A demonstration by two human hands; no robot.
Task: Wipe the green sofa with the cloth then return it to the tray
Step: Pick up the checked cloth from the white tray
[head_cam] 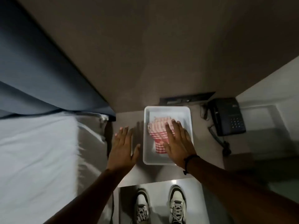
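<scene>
One view only, head cam. Right hand (pixel 177 143) is lying flat, fingers spread, on red/white striped cloth (pixel 157 135) in white tray (pixel 168 109) on desk (pixel 127 117), centre frame. Left hand (pixel 123 145) is hovering open beside tray, holding nothing. Cloth's looking soft, light, crumpled; prob. best pinching a bunched middle fold. No readable writing, incl. on phone (pixel 226 117).
</scene>
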